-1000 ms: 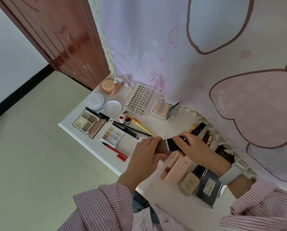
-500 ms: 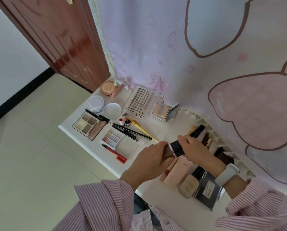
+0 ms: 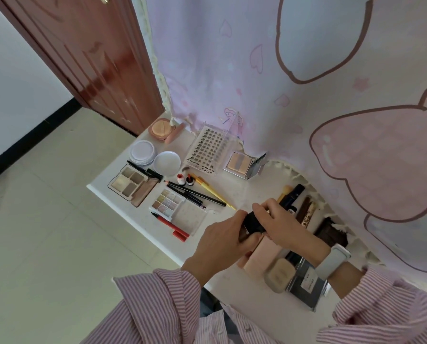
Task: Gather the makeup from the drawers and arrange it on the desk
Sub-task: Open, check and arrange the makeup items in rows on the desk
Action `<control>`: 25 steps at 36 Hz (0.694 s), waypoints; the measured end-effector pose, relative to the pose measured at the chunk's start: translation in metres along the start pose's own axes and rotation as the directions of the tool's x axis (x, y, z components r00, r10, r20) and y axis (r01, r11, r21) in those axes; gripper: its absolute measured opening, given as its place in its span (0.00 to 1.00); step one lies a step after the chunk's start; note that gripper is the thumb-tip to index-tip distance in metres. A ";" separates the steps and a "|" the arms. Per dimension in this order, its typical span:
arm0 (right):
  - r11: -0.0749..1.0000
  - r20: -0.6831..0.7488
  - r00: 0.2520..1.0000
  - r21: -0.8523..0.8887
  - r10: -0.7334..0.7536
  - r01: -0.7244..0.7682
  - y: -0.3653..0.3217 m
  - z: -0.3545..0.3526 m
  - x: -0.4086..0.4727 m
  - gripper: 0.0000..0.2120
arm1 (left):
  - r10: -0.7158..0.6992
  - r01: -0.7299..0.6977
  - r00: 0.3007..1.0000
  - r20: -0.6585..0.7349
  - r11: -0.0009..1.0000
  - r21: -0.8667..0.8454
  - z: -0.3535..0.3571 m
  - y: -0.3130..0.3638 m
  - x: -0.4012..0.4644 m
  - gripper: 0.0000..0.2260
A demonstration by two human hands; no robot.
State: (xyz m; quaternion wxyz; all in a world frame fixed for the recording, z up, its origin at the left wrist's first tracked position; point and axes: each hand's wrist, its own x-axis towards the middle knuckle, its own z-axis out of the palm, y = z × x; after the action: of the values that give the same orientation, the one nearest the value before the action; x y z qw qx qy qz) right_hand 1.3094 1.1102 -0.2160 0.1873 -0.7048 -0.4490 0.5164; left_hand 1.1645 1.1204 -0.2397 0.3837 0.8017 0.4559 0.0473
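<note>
Above the white desk (image 3: 232,192) I hold a makeup bottle with a black cap (image 3: 253,223) between both hands. My left hand (image 3: 223,243) grips the brownish body of the bottle from below. My right hand (image 3: 282,223) grips the black cap, fingers curled over it. Laid out on the desk are an eyeshadow palette (image 3: 130,182), a small pastel palette (image 3: 167,202), a lash tray (image 3: 207,152), a blush compact (image 3: 239,163), pencils (image 3: 197,194) and a red pen (image 3: 172,225).
Round white lids (image 3: 143,151) and a peach puff case (image 3: 161,129) sit at the desk's far left. Pink tubes (image 3: 264,255), a foundation bottle (image 3: 279,274) and a dark box (image 3: 305,285) lie under my right wrist. A pink curtain (image 3: 282,83) hangs behind; a brown door (image 3: 83,50) stands left.
The silver band between cap and bottle, visible half a second ago, is now covered. My hands have closed together on the bottle and stayed over the same spot of the desk.
</note>
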 end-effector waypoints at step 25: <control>0.986 -0.159 0.978 0.074 -0.134 0.147 0.025 -0.055 0.015 0.09 | -0.215 0.217 0.975 0.052 0.885 -0.412 -0.008 -0.046 0.007 0.17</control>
State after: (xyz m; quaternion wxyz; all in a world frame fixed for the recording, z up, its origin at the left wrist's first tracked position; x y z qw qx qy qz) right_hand 1.3704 1.1208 -0.2210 0.2873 -0.7004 -0.4593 0.4647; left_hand 1.1331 1.1441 -0.2665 0.5493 0.6461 0.5208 0.0983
